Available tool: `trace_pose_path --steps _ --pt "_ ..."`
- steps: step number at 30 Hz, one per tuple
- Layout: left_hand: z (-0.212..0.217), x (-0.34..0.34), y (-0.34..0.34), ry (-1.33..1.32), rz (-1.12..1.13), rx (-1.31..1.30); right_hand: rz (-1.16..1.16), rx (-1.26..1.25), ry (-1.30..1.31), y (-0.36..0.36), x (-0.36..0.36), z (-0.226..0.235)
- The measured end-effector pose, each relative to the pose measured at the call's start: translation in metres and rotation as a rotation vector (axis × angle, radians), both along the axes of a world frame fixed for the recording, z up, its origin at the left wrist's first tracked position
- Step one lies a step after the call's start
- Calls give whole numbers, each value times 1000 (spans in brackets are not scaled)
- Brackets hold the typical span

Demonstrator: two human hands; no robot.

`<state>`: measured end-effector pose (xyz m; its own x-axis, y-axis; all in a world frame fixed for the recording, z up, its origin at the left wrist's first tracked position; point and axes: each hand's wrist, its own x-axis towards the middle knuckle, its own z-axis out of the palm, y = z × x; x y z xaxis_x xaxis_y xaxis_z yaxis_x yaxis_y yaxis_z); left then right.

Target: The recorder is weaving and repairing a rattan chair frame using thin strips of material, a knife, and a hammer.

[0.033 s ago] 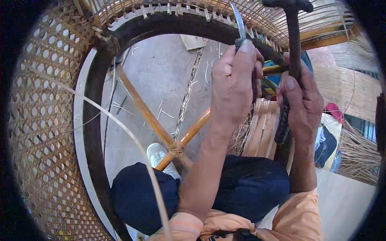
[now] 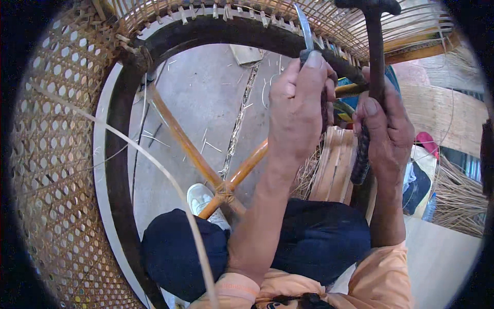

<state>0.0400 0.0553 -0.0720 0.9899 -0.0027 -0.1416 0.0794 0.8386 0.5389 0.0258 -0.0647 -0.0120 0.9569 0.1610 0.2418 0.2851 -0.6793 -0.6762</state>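
Observation:
My left hand [image 2: 297, 110] is closed around the dark handle of a small curved, pointed blade [image 2: 305, 31], its tip pointing up toward a woven cane edge. In my right hand [image 2: 388, 131] is a hammer [image 2: 375, 56], gripped by its handle with the dark head uppermost. Both hands are held close together, in front of the dark curved rim [image 2: 216, 33] of a rattan furniture frame. Short cut strip ends poke out along that rim. Woven cane panel [image 2: 56, 154] with open holes fills the left side. My left hand hides most of the blade's handle.
Crossed rattan poles [image 2: 224, 191] are bound together above the floor, which is strewn with offcuts. A long pale strip [image 2: 170, 177] arcs across the left. Wooden boards [image 2: 334, 165] and a bundle of thin canes [image 2: 458, 193] lie at the right. My knees are below.

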Motion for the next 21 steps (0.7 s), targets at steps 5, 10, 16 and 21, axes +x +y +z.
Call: trace_pose_path --steps 5,10,16,21 --pt "-3 -1 4 4 43 52 -5 -1 47 4 -2 2" --pt "-4 1 4 10 43 130 4 -90 4 -3 -2 1" --pt "-4 1 6 21 47 135 21 -192 -18 1 -2 7" --pt "-4 -1 9 48 32 152 31 -124 -15 1 -2 4"
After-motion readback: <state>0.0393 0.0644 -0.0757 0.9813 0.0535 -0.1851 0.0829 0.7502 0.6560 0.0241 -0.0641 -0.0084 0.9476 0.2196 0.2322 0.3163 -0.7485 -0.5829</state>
